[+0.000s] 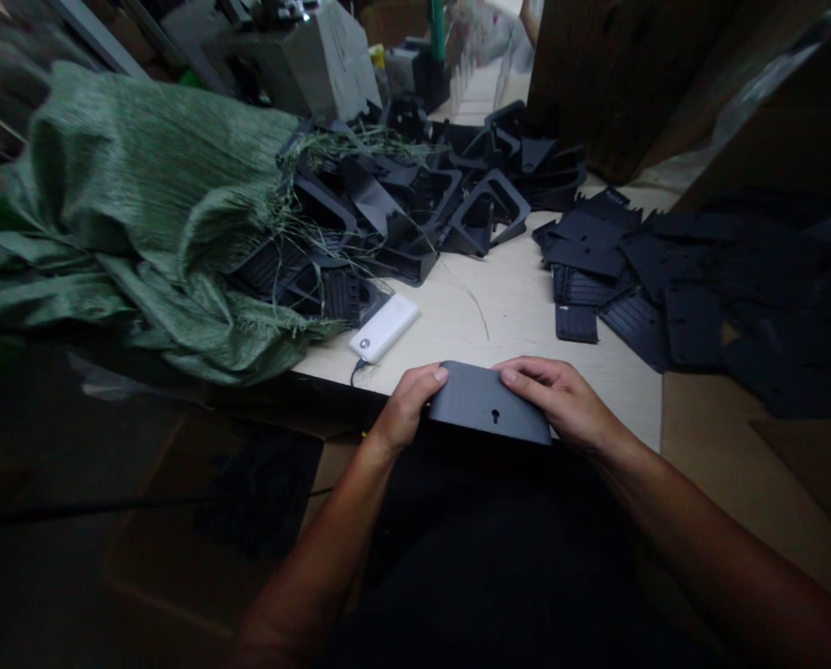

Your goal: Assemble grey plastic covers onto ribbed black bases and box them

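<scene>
Between my two hands is a dark grey plastic plate with a keyhole-shaped slot, held over the table's front edge. My left hand grips its left end, thumb on the upper corner. My right hand is closed on the upper right side, thumb lying on the face and fingers behind. The plate's far side is hidden from me. Just beyond it on the table lies a white power bank with a dark cable plugged into its near end.
A green woven sack spills black angular plastic brackets over the back of the pale table. Flat black plates are heaped at the right, by a cardboard box. Below left, another carton holds dark pieces.
</scene>
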`<state>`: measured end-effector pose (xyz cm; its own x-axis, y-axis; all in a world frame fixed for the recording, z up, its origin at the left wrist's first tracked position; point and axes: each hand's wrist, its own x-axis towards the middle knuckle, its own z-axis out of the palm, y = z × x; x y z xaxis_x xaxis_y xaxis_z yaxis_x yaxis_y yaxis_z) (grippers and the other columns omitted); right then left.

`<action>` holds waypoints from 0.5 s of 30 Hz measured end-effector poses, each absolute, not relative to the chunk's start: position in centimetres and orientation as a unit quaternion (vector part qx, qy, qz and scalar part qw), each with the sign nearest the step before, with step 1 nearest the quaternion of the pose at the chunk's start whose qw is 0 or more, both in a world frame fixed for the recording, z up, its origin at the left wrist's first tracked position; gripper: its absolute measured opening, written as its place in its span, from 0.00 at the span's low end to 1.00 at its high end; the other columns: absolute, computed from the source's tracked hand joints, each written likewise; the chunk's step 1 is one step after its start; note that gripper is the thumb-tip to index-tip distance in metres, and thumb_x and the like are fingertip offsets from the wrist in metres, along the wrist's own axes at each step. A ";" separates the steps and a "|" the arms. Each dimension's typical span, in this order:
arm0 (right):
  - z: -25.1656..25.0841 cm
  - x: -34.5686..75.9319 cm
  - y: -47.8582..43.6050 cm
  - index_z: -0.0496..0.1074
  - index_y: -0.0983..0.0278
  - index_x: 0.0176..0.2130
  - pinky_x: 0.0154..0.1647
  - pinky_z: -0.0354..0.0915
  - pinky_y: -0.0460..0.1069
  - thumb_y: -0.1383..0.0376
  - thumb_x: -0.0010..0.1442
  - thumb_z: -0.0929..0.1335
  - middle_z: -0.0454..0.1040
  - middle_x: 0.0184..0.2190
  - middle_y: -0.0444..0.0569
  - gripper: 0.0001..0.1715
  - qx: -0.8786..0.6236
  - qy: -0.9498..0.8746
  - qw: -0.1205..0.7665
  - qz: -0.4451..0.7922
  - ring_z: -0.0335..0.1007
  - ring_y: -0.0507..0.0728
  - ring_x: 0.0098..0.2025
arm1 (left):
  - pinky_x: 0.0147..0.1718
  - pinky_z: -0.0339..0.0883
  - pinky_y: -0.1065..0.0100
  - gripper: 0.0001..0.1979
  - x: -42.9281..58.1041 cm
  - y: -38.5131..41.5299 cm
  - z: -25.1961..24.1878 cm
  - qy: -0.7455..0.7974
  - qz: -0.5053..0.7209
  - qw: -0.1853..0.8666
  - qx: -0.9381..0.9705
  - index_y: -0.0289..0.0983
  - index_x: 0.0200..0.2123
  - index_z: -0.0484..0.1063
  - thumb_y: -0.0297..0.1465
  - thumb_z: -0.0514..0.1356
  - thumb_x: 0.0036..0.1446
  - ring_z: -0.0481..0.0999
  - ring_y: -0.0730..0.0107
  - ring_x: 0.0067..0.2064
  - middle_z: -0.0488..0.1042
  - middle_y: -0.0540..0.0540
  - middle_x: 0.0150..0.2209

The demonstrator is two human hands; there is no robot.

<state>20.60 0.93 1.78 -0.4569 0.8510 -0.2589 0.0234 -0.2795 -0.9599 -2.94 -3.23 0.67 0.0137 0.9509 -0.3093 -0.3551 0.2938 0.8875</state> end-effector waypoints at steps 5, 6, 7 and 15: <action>2.9 19.7 1.0 0.85 0.63 0.41 0.36 0.68 0.49 0.50 0.62 0.75 0.84 0.37 0.50 0.20 -0.396 -0.586 0.273 0.652 0.76 0.57 0.37 | 0.25 0.50 0.68 0.21 -3.9 -4.2 1.3 0.478 0.374 0.669 0.429 0.35 0.26 0.75 0.48 0.68 0.57 0.60 0.72 0.25 0.64 0.51 0.23; 3.1 19.5 1.0 0.85 0.63 0.40 0.36 0.68 0.49 0.50 0.62 0.75 0.84 0.37 0.50 0.19 -0.391 -0.596 0.268 0.648 0.76 0.58 0.36 | 0.25 0.48 0.69 0.21 -4.2 -4.3 1.5 0.475 0.363 0.668 0.443 0.36 0.25 0.73 0.47 0.68 0.58 0.58 0.73 0.24 0.62 0.52 0.22; 3.4 19.3 1.0 0.86 0.63 0.40 0.35 0.68 0.49 0.50 0.62 0.75 0.84 0.36 0.50 0.19 -0.387 -0.602 0.263 0.647 0.76 0.58 0.36 | 0.24 0.47 0.69 0.22 -4.4 -4.4 1.7 0.471 0.356 0.666 0.455 0.36 0.23 0.71 0.47 0.67 0.58 0.57 0.74 0.24 0.60 0.52 0.22; 4.2 18.5 1.2 0.86 0.62 0.38 0.27 0.71 0.52 0.41 0.53 0.78 0.84 0.31 0.54 0.29 -0.408 -0.622 0.105 0.660 0.78 0.61 0.29 | 0.33 0.62 0.67 0.17 -6.0 -6.5 1.8 0.413 0.278 0.697 0.516 0.37 0.30 0.80 0.45 0.66 0.61 0.70 0.67 0.31 0.74 0.48 0.28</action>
<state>18.46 1.18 4.24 -0.6455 0.6462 -0.4071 0.3685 -0.2035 -0.9071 -6.02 -6.46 1.83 0.5036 0.8140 -0.2895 0.0384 0.3137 0.9488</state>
